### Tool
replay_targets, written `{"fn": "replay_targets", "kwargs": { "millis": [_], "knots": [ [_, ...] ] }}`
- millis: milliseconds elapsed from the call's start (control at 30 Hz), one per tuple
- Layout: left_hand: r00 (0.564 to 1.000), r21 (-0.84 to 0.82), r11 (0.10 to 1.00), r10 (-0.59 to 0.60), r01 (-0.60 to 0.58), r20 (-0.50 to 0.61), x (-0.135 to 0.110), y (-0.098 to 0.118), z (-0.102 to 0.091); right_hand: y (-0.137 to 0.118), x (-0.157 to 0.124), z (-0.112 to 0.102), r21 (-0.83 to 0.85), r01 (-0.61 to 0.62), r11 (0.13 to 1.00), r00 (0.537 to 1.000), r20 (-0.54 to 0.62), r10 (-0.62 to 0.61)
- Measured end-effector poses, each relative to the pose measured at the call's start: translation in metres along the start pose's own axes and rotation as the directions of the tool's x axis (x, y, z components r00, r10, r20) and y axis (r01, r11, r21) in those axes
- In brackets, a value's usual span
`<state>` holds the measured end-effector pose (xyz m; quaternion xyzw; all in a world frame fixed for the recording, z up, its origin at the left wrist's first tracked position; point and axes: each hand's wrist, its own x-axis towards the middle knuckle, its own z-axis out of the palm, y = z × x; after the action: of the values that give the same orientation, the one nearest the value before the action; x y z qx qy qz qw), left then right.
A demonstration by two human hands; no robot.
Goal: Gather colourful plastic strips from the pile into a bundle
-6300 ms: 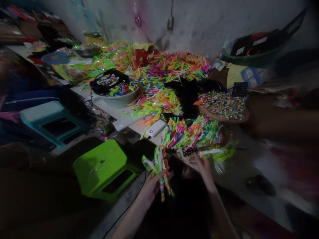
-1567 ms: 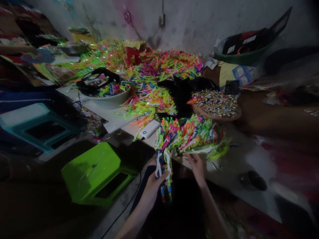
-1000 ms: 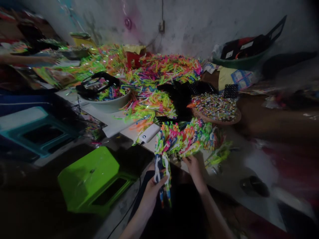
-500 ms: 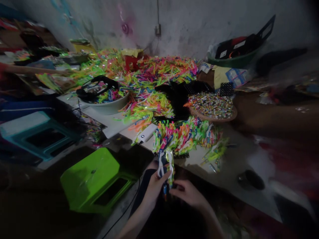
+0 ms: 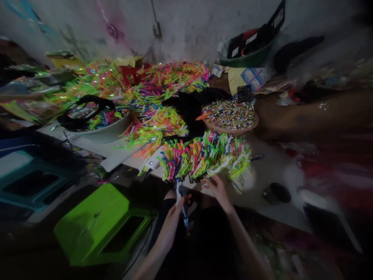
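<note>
My left hand is closed around a thin white toy piece with a blue tip, held upright just below the table edge. My right hand reaches up to the near edge of a black grid rack packed with upright neon pieces, its fingers touching the rack's underside. Whether those fingers hold anything is hidden by dimness and blur.
A big heap of loose neon plastic pieces covers the table behind. A round tray of small parts, a white bowl, a power bank, a green stool and a teal stool stand around.
The view swung to the right. My right hand went from my left hand back up to the rack. My left hand now shows one thin piece instead of a small bunch.
</note>
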<state>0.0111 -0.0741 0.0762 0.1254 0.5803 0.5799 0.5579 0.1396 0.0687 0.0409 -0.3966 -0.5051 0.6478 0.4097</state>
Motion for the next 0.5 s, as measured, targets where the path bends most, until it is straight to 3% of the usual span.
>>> {"fn": "replay_targets", "kwargs": {
  "millis": [167,333,500],
  "knots": [
    [1.0,0.079,0.997,-0.021,0.02,0.009,0.001,-0.001,-0.003,0.017,0.031,0.01,-0.063,0.01,0.998,0.999,-0.034,-0.012],
    [0.998,0.187,0.981,0.053,-0.047,-0.026,0.003,0.005,-0.004,0.026,0.034,0.011,-0.098,0.007,0.995,0.998,-0.066,-0.014],
    [0.996,0.196,0.977,0.08,-0.085,0.032,0.007,0.007,-0.003,0.027,0.033,0.013,-0.1,0.017,0.995,0.998,-0.063,-0.024]
  ]
}}
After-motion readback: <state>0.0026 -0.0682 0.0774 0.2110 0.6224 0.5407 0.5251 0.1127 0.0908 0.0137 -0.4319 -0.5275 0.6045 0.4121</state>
